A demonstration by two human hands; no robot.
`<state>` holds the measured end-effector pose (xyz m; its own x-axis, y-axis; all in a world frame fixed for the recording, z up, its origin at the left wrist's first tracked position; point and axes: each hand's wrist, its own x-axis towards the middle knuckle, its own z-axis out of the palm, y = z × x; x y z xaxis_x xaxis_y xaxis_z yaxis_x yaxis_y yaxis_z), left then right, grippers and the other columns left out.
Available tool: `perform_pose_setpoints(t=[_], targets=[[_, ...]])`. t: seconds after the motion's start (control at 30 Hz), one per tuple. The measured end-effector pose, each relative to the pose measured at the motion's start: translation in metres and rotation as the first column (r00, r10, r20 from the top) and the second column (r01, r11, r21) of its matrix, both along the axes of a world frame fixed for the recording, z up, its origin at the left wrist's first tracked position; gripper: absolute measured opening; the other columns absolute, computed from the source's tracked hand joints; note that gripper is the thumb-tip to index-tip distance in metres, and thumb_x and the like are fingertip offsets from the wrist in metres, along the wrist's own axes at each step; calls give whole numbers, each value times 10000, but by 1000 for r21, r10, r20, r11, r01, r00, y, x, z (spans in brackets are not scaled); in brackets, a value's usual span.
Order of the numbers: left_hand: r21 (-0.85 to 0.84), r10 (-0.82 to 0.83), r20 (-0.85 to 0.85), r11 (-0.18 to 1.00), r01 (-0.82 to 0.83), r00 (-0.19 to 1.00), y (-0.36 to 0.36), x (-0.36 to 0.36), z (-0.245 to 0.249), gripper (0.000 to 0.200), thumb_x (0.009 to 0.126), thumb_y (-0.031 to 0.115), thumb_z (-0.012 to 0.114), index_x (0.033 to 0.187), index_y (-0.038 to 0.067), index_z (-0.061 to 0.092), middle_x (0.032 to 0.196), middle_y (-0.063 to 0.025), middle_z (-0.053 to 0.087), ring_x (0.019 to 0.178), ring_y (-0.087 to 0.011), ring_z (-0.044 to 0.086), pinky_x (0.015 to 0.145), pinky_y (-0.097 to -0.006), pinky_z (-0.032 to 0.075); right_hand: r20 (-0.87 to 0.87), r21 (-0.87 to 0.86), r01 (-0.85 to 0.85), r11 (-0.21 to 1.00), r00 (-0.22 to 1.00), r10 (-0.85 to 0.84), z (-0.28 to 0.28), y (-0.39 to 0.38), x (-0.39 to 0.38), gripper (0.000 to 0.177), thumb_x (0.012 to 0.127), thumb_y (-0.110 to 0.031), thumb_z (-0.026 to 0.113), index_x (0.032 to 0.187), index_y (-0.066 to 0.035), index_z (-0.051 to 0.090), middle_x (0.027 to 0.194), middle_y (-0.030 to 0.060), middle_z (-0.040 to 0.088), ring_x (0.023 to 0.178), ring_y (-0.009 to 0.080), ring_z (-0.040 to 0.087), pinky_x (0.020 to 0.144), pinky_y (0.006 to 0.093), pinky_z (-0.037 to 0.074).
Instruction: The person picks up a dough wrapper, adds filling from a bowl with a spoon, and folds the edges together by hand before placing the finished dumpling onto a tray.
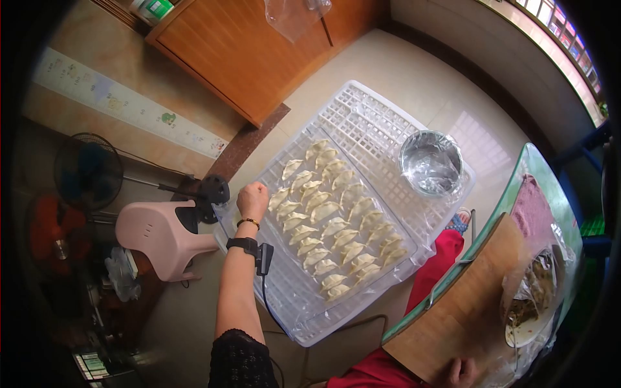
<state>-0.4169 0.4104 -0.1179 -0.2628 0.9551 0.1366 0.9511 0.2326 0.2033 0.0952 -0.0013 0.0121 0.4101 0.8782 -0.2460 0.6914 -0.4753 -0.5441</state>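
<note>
My left hand, with a bracelet and a dark wrist device, is closed at the left edge of the clear plastic lid. Its fingers curl out of sight, so anything inside them is hidden. Beside it, several pale, crescent-shaped dumplings lie in rows on the lid. At the bottom of the view, my right hand rests at the wooden board with its fingers curled; whatever they may hold is hidden. A plate of dark filling, partly wrapped in plastic, stands on the board's far right side.
A white crate supports the lid and a metal bowl covered in plastic film. A pink stool and a fan stand at left. A purple cloth lies on the green-edged table. A wooden cabinet is behind.
</note>
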Motion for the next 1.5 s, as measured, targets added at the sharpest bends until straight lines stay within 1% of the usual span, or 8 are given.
perform_pose_setpoints(t=[0.13,0.33,0.4,0.6,0.9,1.13,1.43,1.5], targets=[[60,-8,-20,998,9,1000,-5,-1,-5,186,816,214,597,766,75,710,705,-175,667,690,-374,657,624,-438,527,-33,-37,28,999,999,-29,4,1,0,126,895,-105,633,813,-11,621,717,155,612,591,285,561,539,378,455],[108,-61,540,994,2,840,-5,-2,0,407,944,346,527,854,-12,700,737,-133,711,677,-222,691,647,-341,526,-43,28,33,999,999,-32,3,4,-4,119,897,-110,634,832,-10,632,736,161,633,608,278,586,549,371,473],[-123,106,729,992,-22,676,-2,8,10,546,1012,404,409,990,-68,681,912,-162,730,851,-224,704,766,-329,525,-19,2,11,1000,1000,-10,3,2,-1,128,903,-116,629,830,-11,631,735,164,635,606,277,589,548,370,474],[36,-65,644,998,55,763,0,14,9,674,1031,474,274,1140,-87,630,1087,-216,688,1087,-265,646,953,-353,459,-51,-5,38,999,998,-39,5,2,-3,133,907,-125,628,834,-13,631,729,162,628,601,274,582,549,367,472],[-163,120,711,987,-3,693,0,14,18,751,1022,531,219,1147,-82,634,1104,-219,683,1063,-277,655,963,-348,451,-95,-1,59,998,994,-59,4,2,-3,142,905,-121,627,815,-11,617,729,157,622,606,273,575,554,365,466],[14,19,692,999,-40,722,-10,1,14,744,1024,522,239,1136,-101,629,1115,-236,672,1063,-289,655,978,-347,449,-67,6,54,999,996,-54,7,2,-4,155,907,-128,628,798,-19,617,699,158,606,573,274,558,528,369,453],[177,18,693,965,-195,720,-79,-7,46,611,1029,425,333,969,-78,673,856,-171,710,803,-244,687,744,-345,523,-68,112,-15,994,997,22,3,-7,0,144,923,-156,614,867,-23,624,759,182,631,644,300,601,576,389,480],[197,6,736,955,-223,677,-97,-6,46,540,1020,385,392,939,-68,676,809,-148,705,757,-225,679,728,-335,521,-198,166,1,986,980,32,6,-13,2,207,940,-187,605,1075,-31,614,912,169,678,766,317,638,686,358,523]])
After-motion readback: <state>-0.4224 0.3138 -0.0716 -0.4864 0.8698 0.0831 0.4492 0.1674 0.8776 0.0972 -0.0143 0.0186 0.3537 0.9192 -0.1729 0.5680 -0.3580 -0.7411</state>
